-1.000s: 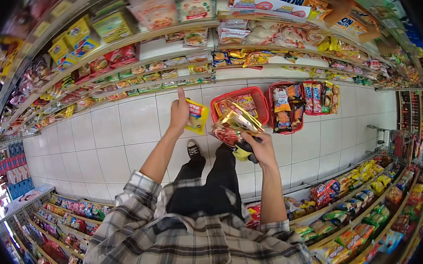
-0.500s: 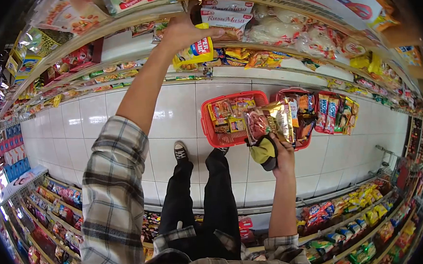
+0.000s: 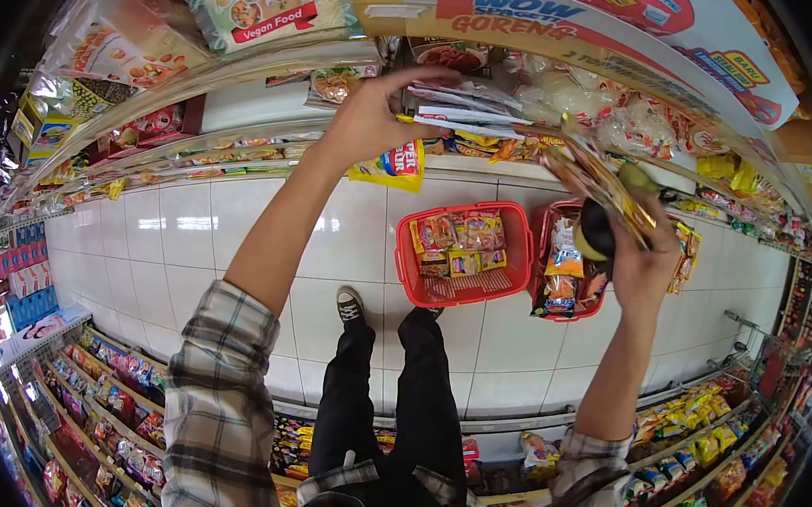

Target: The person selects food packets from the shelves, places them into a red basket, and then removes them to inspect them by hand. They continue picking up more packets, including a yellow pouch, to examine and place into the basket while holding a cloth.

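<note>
My left hand (image 3: 369,121) is at the shelf, its fingers and thumb closed round a few white RasaMasa packets (image 3: 471,115) seen nearly edge-on. A yellow pouch (image 3: 397,166) with red and blue print hangs just below that palm; its top is hidden by the hand. Further right, my right hand (image 3: 643,259) grips several gold-and-brown flat packets (image 3: 600,176), tilted and partly blurred. Beside these, in the same hand, is a yellow-green and black item (image 3: 597,229), mostly covered, whose kind I cannot make out.
On the tiled floor stand a red basket (image 3: 467,296) with small packets and a second red basket (image 3: 573,314) with snack bags. Clear-bagged goods (image 3: 639,121) lie on the shelf beside my hands. Stocked shelves (image 3: 95,421) run behind me.
My right hand has risen from above the baskets toward the shelf, carrying its packets. The white packets, upright at the shelf before, are now tipped nearly flat in my left hand.
</note>
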Demonstrator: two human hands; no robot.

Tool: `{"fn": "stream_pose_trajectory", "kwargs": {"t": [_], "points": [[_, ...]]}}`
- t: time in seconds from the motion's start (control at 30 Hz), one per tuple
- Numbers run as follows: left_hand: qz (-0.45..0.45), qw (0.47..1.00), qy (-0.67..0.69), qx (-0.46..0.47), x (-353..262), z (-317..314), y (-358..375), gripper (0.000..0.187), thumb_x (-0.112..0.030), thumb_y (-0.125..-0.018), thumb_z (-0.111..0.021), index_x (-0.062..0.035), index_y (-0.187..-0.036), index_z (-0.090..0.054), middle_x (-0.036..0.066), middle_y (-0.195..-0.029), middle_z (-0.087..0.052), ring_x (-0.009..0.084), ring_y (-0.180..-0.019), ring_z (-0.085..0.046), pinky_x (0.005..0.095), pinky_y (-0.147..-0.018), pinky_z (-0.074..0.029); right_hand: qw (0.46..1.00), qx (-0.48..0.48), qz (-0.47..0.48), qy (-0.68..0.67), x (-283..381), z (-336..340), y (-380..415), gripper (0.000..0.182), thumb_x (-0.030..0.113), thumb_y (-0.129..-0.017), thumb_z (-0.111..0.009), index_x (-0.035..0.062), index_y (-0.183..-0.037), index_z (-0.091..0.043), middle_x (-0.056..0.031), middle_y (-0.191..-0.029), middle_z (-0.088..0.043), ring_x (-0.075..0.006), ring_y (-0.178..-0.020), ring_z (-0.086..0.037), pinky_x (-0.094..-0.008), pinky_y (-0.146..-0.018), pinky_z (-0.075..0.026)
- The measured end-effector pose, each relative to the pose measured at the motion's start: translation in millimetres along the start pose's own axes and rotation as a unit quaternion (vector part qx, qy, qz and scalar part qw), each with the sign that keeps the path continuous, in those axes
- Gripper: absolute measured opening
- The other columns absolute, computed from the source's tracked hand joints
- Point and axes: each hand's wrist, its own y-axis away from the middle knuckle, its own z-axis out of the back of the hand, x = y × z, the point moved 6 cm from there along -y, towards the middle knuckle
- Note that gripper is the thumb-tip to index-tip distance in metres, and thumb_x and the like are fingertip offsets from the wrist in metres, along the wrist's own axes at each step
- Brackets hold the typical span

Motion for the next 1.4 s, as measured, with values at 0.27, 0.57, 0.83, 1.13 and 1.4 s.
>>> {"fn": "stream_pose_trajectory", "kwargs": {"t": [0.27,0.57,0.83,1.13,1.4], "points": [[-0.089,0.992,-0.087,0.009,-13,4,6,0.056,0.002,-0.065,-0.067,-0.0128,-0.118,-0.059,0.006,-0.113,-0.066,0.0234,-0.102,-0.063,0.032,-0.088,-0.049,0.945,0.045,0.219,0.239,78,-35,-52,0.034,0.002,-0.071,-0.06,0.0108,-0.103,-0.069,-0.0069,-0.102,-0.064,-0.0309,-0.093,-0.058,-0.0439,-0.092,-0.041],[0.039,0.98,-0.197,0.011,3,17,10,0.068,-0.02,-0.067,-0.072,-0.0017,-0.128,-0.049,0.026,-0.104,-0.063,0.0392,-0.097,-0.062,0.0414,-0.086,-0.049,0.981,0.075,0.18,0.015,69,-99,-89,0.019,0.012,-0.079,-0.066,0.0,-0.094,-0.069,-0.0154,-0.087,-0.068,-0.0282,-0.079,-0.063,-0.0305,-0.07,-0.048],[-0.03,0.99,-0.11,-0.078,12,10,9,0.094,-0.022,-0.063,-0.083,-0.0004,-0.138,-0.032,0.023,-0.118,-0.059,0.0327,-0.108,-0.059,0.036,-0.094,-0.046,0.985,0.088,0.09,0.119,24,-133,-137,0.039,0.026,-0.081,-0.069,0.0031,-0.111,-0.063,-0.0138,-0.11,-0.065,-0.0248,-0.102,-0.059,-0.0336,-0.091,-0.042],[-0.046,0.952,-0.267,-0.141,-8,16,17,0.107,-0.035,-0.06,-0.087,-0.0006,-0.14,-0.025,0.024,-0.116,-0.059,0.0355,-0.107,-0.059,0.0382,-0.091,-0.048,0.906,0.195,0.073,0.368,15,-176,-162,0.041,0.041,-0.085,-0.062,0.0124,-0.114,-0.064,-0.0119,-0.117,-0.063,-0.0273,-0.109,-0.058,-0.0383,-0.093,-0.042],[-0.054,0.919,-0.306,-0.243,-12,20,12,0.084,-0.06,-0.061,-0.079,0.0027,-0.109,-0.051,0.023,-0.094,-0.064,0.0383,-0.084,-0.064,0.0427,-0.073,-0.052,0.95,-0.01,0.195,0.245,50,-106,-123,0.046,0.043,-0.085,-0.065,0.0045,-0.11,-0.064,-0.0143,-0.105,-0.066,-0.0301,-0.096,-0.062,-0.0396,-0.088,-0.044]]}}
